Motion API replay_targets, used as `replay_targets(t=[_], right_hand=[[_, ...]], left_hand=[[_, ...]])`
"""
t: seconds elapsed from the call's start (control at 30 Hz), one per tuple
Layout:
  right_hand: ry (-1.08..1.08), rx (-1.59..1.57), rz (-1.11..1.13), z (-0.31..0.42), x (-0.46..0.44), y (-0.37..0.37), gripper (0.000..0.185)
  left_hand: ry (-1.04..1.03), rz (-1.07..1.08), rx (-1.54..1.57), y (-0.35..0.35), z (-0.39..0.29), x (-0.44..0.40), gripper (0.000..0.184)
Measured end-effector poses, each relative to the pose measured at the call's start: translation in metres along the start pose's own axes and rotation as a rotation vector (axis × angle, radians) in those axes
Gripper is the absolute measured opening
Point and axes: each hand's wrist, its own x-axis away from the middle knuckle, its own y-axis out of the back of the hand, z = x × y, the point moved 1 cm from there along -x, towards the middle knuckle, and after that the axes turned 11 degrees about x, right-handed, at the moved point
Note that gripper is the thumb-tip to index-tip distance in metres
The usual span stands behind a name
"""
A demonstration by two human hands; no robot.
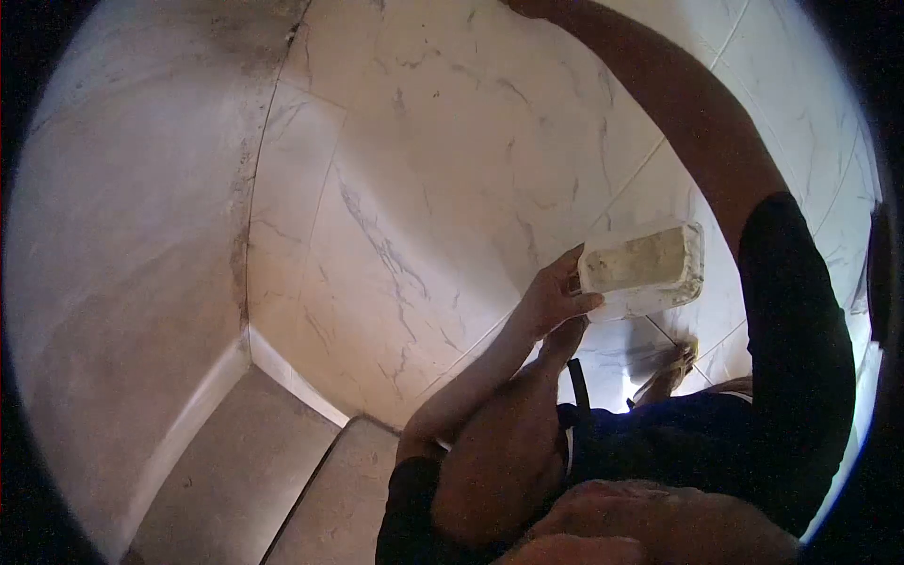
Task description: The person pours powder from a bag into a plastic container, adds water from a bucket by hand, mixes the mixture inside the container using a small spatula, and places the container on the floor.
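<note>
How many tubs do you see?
1: a pale, see-through tub held by its end in the left hand. Any others may be hidden in the dark parts.

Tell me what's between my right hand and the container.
Only bare, veined tiles show between your right hand and the container in the head view.
</note>
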Motion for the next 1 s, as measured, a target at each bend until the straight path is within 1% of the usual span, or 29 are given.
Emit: replay_targets(t=[0.03, 0.07, 0.13, 0.17, 0.23, 0.27, 0.33, 0.37, 0.43, 0.47, 0.5, 0.57, 0.6, 0.67, 0.7, 0.77, 0.8, 0.83, 0.87, 0.9, 0.93, 1.0], right_hand=[[-0.038, 0.032, -0.125, -0.007, -0.016, -0.025, 0.032], [-0.031, 0.052, -0.136, -0.006, -0.014, -0.032, 0.033], [-0.030, 0.104, -0.175, -0.014, -0.014, -0.019, 0.034], [-0.031, 0.048, -0.208, -0.019, -0.006, -0.013, 0.035], [-0.053, -0.053, -0.211, -0.033, 0.020, 0.005, 0.036], [-0.070, -0.128, -0.196, -0.041, 0.042, 0.019, 0.037], [-0.125, -0.287, -0.153, -0.060, 0.100, 0.053, 0.038], [-0.169, -0.374, -0.123, -0.071, 0.136, 0.070, 0.039], [-0.290, -0.540, -0.058, -0.096, 0.216, 0.097, 0.041], [-0.333, -0.565, -0.024, -0.085, 0.258, 0.106, 0.042], [-0.375, -0.580, -0.006, -0.084, 0.287, 0.121, 0.043], [-0.244, -0.433, -0.260, -0.123, 0.359, 0.098, 0.047], [-0.290, -0.423, -0.288, -0.135, 0.396, 0.092, 0.049], [-0.380, -0.413, -0.317, -0.139, 0.467, 0.079, 0.054], [-0.455, -0.599, -0.337, -0.141, 0.499, 0.065, 0.052], [-0.643, -0.973, -0.424, -0.127, 0.561, 0.029, 0.049], [-0.680, -0.879, -0.411, -0.112, 0.576, 0.025, 0.055], [-0.707, -0.841, -0.446, -0.098, 0.590, 0.016, 0.056], [-0.731, -0.828, -0.495, -0.086, 0.610, -0.002, 0.057], [-0.866, -0.703, -0.453, -0.069, 0.623, -0.008, 0.057], [-0.813, -0.736, -0.351, -0.069, 0.610, 0.016, 0.058], [-0.811, -0.898, -0.424, -0.050, 0.633, -0.009, 0.060]], left_hand=[[-0.009, 0.014, -0.011, -0.001, -0.001, 0.000, 0.086], [-0.012, 0.023, -0.018, -0.003, 0.000, 0.002, 0.086], [-0.067, 0.063, -0.032, 0.001, 0.002, -0.006, 0.085], [-0.084, 0.081, -0.032, 0.001, 0.004, -0.008, 0.084], [-0.023, 0.047, -0.027, 0.001, 0.005, -0.013, 0.079], [0.006, 0.035, -0.026, -0.001, 0.005, -0.020, 0.077], [-0.027, 0.054, -0.001, -0.005, 0.009, -0.033, 0.072], [-0.040, 0.063, 0.009, -0.009, 0.011, -0.039, 0.070], [0.007, 0.024, -0.038, -0.027, 0.009, -0.050, 0.066], [-0.009, 0.023, -0.026, -0.014, 0.035, -0.041, 0.064], [-0.001, -0.018, -0.208, -0.016, 0.015, -0.035, 0.064], [-0.034, 0.019, -0.223, -0.005, 0.025, -0.050, 0.063], [-0.053, 0.047, -0.236, -0.001, 0.030, -0.064, 0.062], [-0.009, 0.093, -0.202, 0.014, 0.036, -0.084, 0.058], [0.001, 0.091, -0.165, 0.014, 0.046, -0.089, 0.055], [0.073, 0.157, -0.174, 0.015, 0.047, -0.105, 0.051], [0.104, 0.179, -0.162, 0.018, 0.042, -0.111, 0.049], [0.124, 0.176, -0.165, 0.019, 0.039, -0.116, 0.048], [0.151, 0.219, -0.217, 0.015, 0.040, -0.122, 0.052], [0.181, 0.260, -0.273, 0.011, 0.036, -0.128, 0.057], [0.230, 0.277, -0.169, 0.017, 0.042, -0.121, 0.062], [0.302, 0.326, -0.221, 0.013, 0.033, -0.135, 0.062]])
